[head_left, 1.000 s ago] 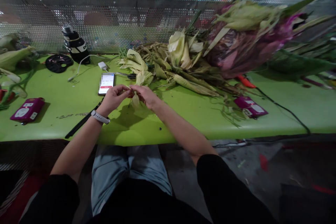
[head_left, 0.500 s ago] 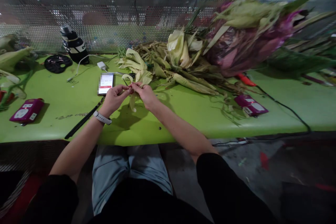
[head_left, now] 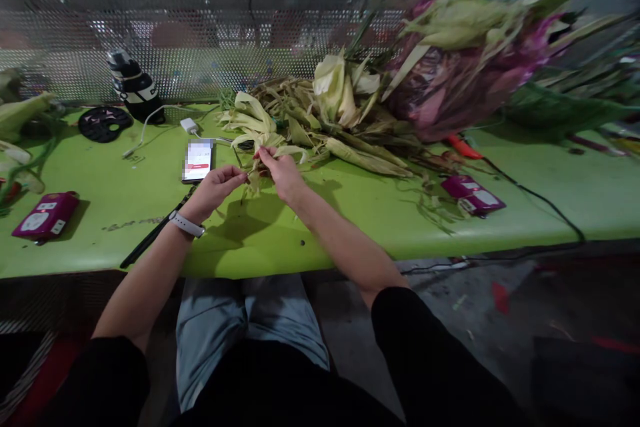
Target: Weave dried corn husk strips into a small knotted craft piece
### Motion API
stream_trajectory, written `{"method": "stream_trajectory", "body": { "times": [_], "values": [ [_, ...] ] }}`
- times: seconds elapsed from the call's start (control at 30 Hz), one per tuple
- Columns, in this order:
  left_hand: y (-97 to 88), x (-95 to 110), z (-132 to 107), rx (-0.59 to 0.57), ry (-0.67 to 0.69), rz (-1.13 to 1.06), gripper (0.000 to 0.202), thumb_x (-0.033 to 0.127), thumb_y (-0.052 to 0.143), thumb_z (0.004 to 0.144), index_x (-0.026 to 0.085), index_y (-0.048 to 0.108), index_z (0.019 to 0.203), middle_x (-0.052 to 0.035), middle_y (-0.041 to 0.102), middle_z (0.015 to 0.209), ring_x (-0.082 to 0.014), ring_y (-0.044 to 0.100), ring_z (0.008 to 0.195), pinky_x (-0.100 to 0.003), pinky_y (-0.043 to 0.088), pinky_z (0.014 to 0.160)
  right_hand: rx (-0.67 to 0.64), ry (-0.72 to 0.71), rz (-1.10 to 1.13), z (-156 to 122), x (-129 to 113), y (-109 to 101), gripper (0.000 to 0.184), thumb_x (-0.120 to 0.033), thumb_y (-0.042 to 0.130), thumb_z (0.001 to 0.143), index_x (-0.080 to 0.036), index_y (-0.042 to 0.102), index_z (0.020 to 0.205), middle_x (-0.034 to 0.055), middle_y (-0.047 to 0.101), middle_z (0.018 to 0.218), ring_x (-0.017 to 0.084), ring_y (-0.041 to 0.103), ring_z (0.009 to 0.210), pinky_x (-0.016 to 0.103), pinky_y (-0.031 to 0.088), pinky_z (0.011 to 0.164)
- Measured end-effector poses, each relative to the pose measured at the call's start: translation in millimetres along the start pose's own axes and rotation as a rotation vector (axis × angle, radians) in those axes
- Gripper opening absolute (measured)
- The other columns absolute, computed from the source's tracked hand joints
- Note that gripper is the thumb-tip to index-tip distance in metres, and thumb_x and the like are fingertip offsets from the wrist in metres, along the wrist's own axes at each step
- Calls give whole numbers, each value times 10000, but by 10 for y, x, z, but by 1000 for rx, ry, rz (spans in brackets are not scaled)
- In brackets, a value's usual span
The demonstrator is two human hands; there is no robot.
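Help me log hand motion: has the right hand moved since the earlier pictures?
Yes: judged against the phone, the right hand has shifted slightly rightward, away from it.

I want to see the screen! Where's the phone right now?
In the head view, the phone is left of centre on the green table, just beyond the left hand and nearer than the white adapter.

The head view looks down across the table [head_left: 125,187], seemingly near.
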State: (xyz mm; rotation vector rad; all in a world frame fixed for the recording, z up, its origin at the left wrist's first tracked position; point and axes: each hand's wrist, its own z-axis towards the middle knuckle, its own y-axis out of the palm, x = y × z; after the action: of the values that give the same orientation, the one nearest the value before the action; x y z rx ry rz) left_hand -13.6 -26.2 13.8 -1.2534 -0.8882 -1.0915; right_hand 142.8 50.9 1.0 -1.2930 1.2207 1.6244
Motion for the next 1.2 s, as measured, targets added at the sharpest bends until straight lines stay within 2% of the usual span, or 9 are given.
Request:
{"method": "stream_trajectory", "body": {
  "times": [0.23,0.33,0.47,0.53,0.63,0.73,0.87,1.0,1.2],
  "values": [
    [15,-199,56,65,179,129,176,210,581,873,173,564,1044,-76,677,936,-155,639,821,-324,508,774,-118,94,-59,-60,-1,30,376,-559,731,746,-195,640,757,-9,588,648,118,553,584,287,485,594],
    [11,-228,74,131,172,213,119,161,581,851,177,554,967,-51,649,847,-138,602,725,-302,488,700,-184,92,-30,-100,-46,47,399,-581,721,748,-198,610,760,-33,551,597,92,510,519,259,455,545],
    [-10,-162,72,159,113,113,83,169,566,857,181,573,939,-16,597,742,-111,532,628,-250,424,588,-225,82,6,-102,-71,42,437,-423,855,626,-192,622,914,-33,630,666,96,559,568,247,480,584],
    [-8,-93,48,174,69,15,61,223,547,879,183,592,867,14,521,648,-95,457,555,-232,358,518,-211,54,16,-77,-50,34,497,-383,875,601,-190,610,975,-44,636,656,104,577,587,250,491,610],
    [10,4,2,177,3,-121,239,377,544,904,185,619,783,39,405,556,-88,360,489,-243,278,466,-257,21,48,-37,-2,29,488,-408,859,634,-185,598,980,-49,628,652,105,582,604,247,488,621],
    [26,24,-9,156,-5,-169,273,462,663,827,190,684,834,40,428,534,-91,378,498,-251,286,476,-281,18,100,-26,20,47,446,-417,845,655,-191,597,948,-37,645,712,107,605,650,241,498,639],
    [16,-40,34,181,47,-239,280,421,747,759,207,695,933,19,588,659,-86,473,550,-243,373,528,-264,5,137,-54,-6,82,423,-427,838,653,-214,591,922,-25,669,777,124,630,702,268,529,697],
    [-8,-39,46,170,94,-239,257,361,783,720,189,654,862,-9,653,794,-106,577,708,-244,459,652,-200,-31,66,-57,-15,72,394,-471,825,658,-215,586,836,-20,639,728,137,614,705,288,518,702],
    [-55,40,4,88,-63,-254,180,295,734,753,195,593,804,45,503,633,-60,392,501,-211,275,458,-136,-62,0,-29,37,42,423,-497,846,594,-192,575,706,-38,571,685,107,541,684,260,473,702]
  ]
}}
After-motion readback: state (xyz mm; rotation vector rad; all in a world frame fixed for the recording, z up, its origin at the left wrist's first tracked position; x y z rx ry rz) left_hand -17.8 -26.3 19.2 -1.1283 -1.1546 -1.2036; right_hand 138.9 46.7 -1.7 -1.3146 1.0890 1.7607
